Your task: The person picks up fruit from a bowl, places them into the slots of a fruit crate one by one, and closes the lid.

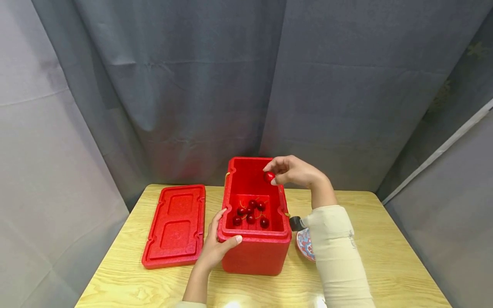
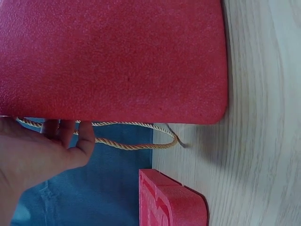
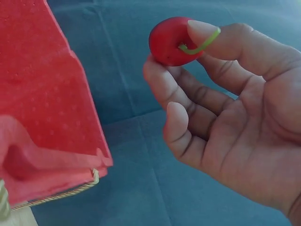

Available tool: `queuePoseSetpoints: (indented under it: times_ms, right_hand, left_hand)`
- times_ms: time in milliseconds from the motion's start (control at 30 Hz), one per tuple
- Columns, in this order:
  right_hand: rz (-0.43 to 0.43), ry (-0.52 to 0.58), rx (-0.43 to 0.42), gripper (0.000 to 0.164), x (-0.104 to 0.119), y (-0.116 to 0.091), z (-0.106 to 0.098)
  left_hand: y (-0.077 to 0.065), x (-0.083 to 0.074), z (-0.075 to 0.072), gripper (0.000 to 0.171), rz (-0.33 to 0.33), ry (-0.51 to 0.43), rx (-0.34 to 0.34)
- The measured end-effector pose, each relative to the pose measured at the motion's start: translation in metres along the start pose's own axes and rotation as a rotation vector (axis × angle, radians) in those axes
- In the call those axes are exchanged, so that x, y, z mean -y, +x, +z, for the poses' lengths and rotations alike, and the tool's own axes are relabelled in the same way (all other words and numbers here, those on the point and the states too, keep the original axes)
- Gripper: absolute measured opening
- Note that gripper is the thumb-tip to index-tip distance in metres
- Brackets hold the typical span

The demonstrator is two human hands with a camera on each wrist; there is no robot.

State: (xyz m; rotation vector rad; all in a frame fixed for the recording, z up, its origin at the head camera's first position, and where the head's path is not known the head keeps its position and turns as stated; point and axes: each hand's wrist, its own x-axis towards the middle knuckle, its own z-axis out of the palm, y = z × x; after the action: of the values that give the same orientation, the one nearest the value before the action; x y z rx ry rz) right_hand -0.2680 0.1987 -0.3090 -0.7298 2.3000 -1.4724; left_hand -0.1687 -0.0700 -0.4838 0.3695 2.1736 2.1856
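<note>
My right hand (image 1: 298, 173) pinches a glossy red cherry (image 1: 268, 176) between thumb and fingers, above the far right rim of a red foam box (image 1: 254, 256). In the right wrist view, a short green stem bends out from this cherry (image 3: 171, 40). Several darker cherries (image 1: 250, 219), some with thin stems, lie on the box floor. At the box's near left corner, my left hand (image 1: 215, 246) grips the wall, thumb over the rim and fingers along the outer side. The left wrist view has those fingers beside a twisted gold cord (image 2: 127, 145).
A red lid (image 1: 175, 224) with recessed panels lies flat on the wooden table (image 1: 385, 256), left of the box. Right of the box, a patterned plate (image 1: 305, 244) is partly covered by the right sleeve. Grey curtains (image 1: 192, 85) hang behind the table.
</note>
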Motion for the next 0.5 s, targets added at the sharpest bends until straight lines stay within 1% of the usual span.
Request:
queuePoseSetpoints:
  times_ms: [100, 333, 500]
  right_hand:
    - [0.043, 0.019, 0.019, 0.031, -0.002, 0.010, 0.002]
    - [0.100, 0.050, 0.025, 0.033, -0.012, 0.029, 0.007]
    - [0.171, 0.099, 0.061, 0.037, -0.026, 0.040, 0.014]
  left_hand:
    - [-0.001, -0.004, 0.000, 0.082, -0.008, 0.004, 0.010]
    - [-0.005, -0.032, 0.002, 0.083, -0.009, 0.043, 0.026]
    - [-0.006, -0.037, 0.004, 0.083, -0.030, 0.059, 0.036]
